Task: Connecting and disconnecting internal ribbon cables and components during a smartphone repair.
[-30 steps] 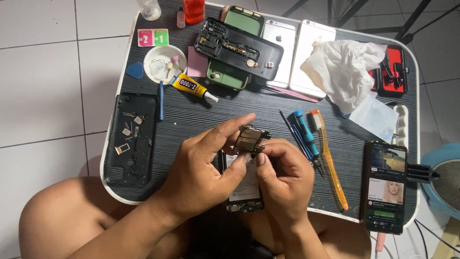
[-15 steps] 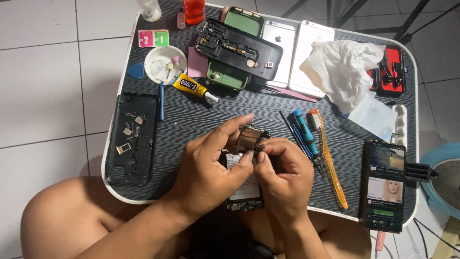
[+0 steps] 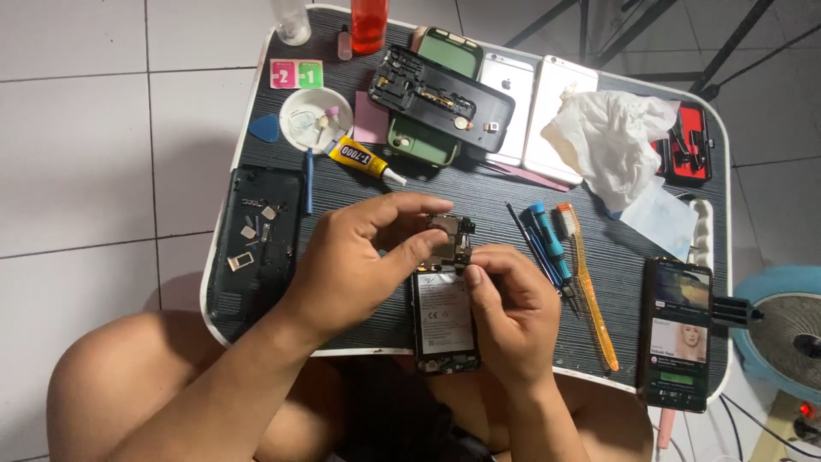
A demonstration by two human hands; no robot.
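An opened phone [image 3: 445, 321] with its battery showing lies at the near edge of a small dark table [image 3: 599, 248]. Above its top end my left hand [image 3: 355, 257] pinches a small circuit board [image 3: 451, 239] between thumb and fingers. My right hand [image 3: 511, 312] rests over the phone's right side and its thumb and forefinger grip the same board from below. The board sits tilted over the phone's upper end.
A black back cover [image 3: 256, 239] with small parts lies at left. At the back are a glue tube [image 3: 363, 160], a white dish [image 3: 315, 120], several phones [image 3: 513, 98] and a tissue [image 3: 611, 141]. Screwdrivers [image 3: 547, 244], an orange brush [image 3: 590, 287] and a lit phone [image 3: 677, 334] lie at right.
Both hands stay on the board over the phone; my fingers have shifted only slightly.
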